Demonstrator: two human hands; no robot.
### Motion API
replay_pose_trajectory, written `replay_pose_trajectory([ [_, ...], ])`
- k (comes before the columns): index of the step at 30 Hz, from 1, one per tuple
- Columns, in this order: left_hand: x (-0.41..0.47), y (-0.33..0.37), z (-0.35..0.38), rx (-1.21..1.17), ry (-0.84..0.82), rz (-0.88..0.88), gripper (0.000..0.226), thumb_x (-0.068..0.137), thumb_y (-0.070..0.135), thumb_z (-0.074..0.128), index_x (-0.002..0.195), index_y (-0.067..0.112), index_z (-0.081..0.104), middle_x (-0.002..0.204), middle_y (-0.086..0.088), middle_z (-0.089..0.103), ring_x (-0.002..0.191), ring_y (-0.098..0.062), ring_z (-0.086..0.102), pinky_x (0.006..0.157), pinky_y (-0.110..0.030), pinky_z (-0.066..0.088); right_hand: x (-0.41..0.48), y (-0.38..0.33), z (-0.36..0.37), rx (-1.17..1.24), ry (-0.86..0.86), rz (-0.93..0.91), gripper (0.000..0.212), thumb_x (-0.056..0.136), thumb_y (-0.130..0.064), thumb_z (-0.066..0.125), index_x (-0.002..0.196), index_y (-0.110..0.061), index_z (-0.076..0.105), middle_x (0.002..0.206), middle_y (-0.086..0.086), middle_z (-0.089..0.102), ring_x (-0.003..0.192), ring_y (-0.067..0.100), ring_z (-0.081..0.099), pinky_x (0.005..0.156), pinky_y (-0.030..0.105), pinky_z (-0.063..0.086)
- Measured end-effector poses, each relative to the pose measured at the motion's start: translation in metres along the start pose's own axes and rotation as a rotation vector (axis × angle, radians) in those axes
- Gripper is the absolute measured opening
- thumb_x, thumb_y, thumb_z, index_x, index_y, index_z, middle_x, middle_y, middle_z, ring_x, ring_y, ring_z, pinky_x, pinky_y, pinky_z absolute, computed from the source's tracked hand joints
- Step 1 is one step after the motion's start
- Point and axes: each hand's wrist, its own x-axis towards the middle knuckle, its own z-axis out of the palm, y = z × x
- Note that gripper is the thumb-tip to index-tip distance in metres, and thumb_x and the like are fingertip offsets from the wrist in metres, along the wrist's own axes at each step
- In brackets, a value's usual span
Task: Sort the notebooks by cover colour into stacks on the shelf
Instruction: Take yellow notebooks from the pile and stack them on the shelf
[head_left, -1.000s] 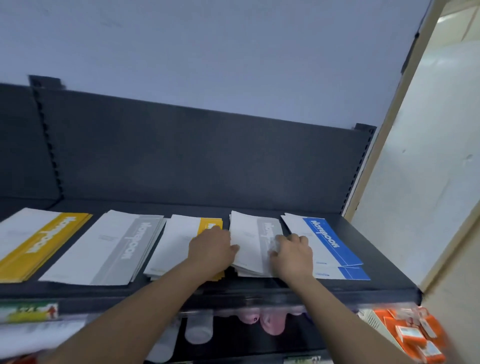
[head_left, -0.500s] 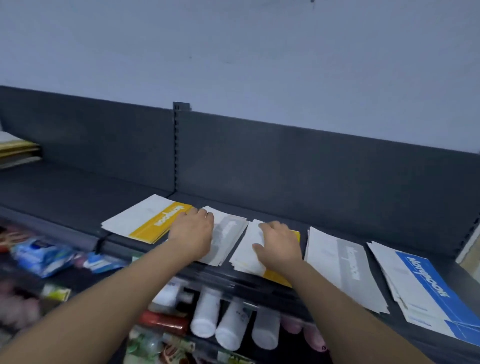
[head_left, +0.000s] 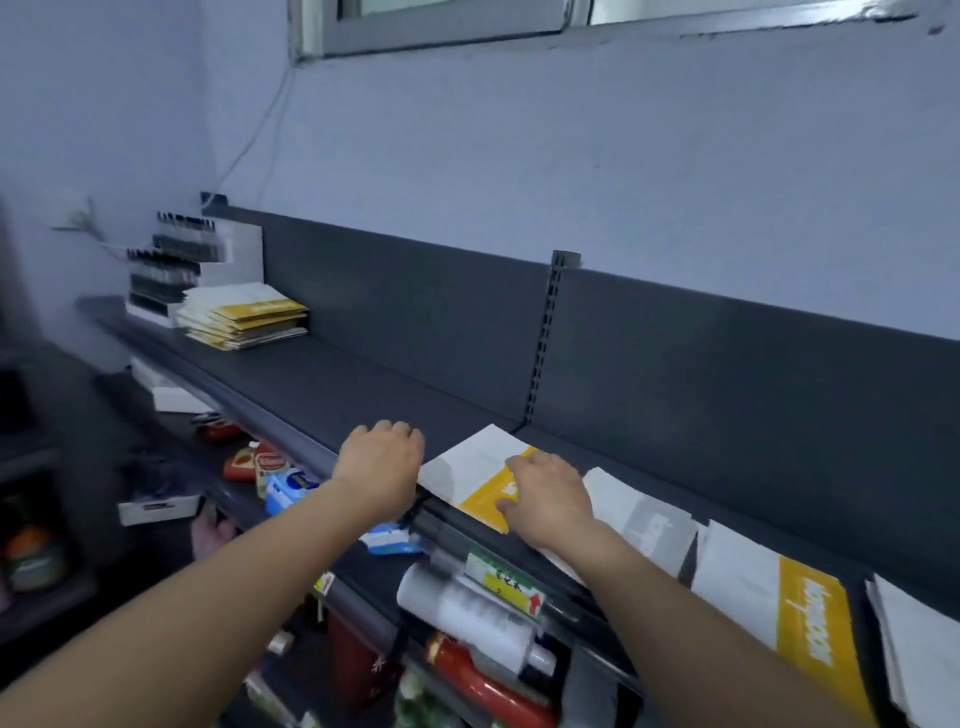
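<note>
Both hands shifted left along the shelf | right hand lies flat, fingers straight, pressing the yellow notebook at the front edge | left hand loosely bent, holding nothing, just beside it | likely destination: yellow stack, far left

Your right hand covers part of the yellow notebook; the view's right edge cuts off the end notebook; lettering on the far stack is too small to read.
</note>
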Motion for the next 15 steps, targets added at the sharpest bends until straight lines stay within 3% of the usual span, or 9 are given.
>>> replay_pose_trajectory([
  [15,0.026,-0.222,0.060,0.031,-0.041,-0.132,0.031,0.088,0.022,0.049,0.118,0.016,0.048,0.121,-0.003,0.054,0.115,-0.023,0.051,0.089,-0.035,0.042,0.149,-0.198,0.024,0.025,-0.011,-0.142,0.049,0.094,-0.042,0.051,0.136,-0.018,0.044,0.134,0.008,0.047,0.126,0.027,0.039,0.102,0.037,0.033],
])
